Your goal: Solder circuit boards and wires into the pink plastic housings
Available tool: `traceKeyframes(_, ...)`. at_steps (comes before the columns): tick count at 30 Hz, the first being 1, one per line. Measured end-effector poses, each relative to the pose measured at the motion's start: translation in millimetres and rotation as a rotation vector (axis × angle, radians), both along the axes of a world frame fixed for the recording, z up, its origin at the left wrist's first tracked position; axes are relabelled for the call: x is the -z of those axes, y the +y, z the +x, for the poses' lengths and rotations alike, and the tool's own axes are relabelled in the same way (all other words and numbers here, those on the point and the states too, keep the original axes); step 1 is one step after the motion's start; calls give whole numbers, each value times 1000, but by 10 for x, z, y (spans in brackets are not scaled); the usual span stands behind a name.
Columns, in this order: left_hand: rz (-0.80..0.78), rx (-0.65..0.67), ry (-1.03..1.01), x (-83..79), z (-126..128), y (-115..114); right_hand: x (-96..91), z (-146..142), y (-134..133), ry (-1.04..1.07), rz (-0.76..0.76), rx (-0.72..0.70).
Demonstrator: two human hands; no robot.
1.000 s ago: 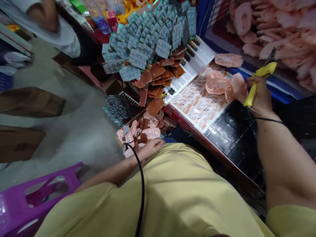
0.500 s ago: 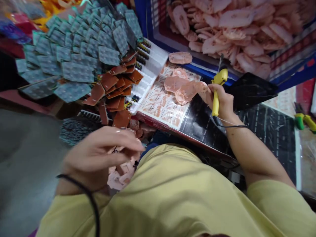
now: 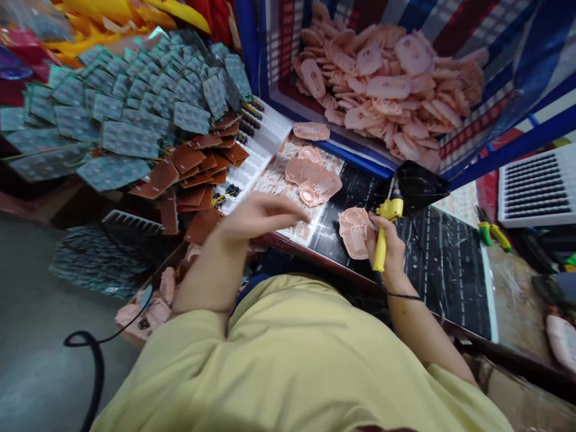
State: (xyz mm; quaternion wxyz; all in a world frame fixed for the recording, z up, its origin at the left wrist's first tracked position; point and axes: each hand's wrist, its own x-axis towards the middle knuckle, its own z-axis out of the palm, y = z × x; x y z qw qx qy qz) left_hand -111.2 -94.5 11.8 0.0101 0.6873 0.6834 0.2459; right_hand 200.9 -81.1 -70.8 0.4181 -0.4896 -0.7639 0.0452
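My right hand is wrapped round a yellow gun-shaped corded tool with a metal tip pointing up. The fingertips of that same hand also touch or hold the edge of a pink plastic shell, its ribbed inner side facing up above the black work surface. Over the table's front edge, my left hand reaches right, blurred, its fingers stretched out and nothing seen in them. Just beyond it, more pink plastic shells lie on a printed sheet.
Behind stands a blue-framed striped bin heaped with pink shells. Stacked grey-green circuit boards and brown boards lie left, beside a white foam tray. A black holder, pliers and a white ribbed tray are right.
My left hand has moved up and right, from near my lap to over the table edge. My right hand has brought the tool and pink shell nearer me; the view has shifted too.
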Motion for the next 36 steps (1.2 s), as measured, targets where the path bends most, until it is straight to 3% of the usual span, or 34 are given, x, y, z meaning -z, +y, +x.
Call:
traceKeyframes(2, 21, 218, 2, 139, 310, 296, 57, -21, -49, -22, -10, -15)
traceKeyframes(4, 3, 343, 42, 270, 563, 502, 88, 13, -105, -48, -22, -32)
traceKeyframes(6, -97, 332, 145, 350, 702, 640, 94, 105, -156, -77, -37, -56)
traceKeyframes(9, -231, 345, 306, 364, 701, 750, 74, 300, -181, -137, -77, -141)
traceKeyframes(13, -204, 443, 339, 272, 520, 710, 43, 474, -61, -226, -140, -278)
traceKeyframes(18, -271, 567, 296, 200, 335, 412, 31, 414, 136, -288, -193, -399)
traceKeyframes(23, -409, 626, 331, 298, 244, 225, -7, 337, -37, -302, -103, -406)
traceKeyframes(28, -433, 619, 313, 330, 253, 263, -67, 323, -236, -226, -41, -367)
traceKeyframes(33, -451, 778, 359, 236, 240, 436, -32, 260, -161, -224, -158, -356)
traceKeyframes(36, -407, 796, 348, 228, 237, 520, 3, 270, -153, -212, -139, -339)
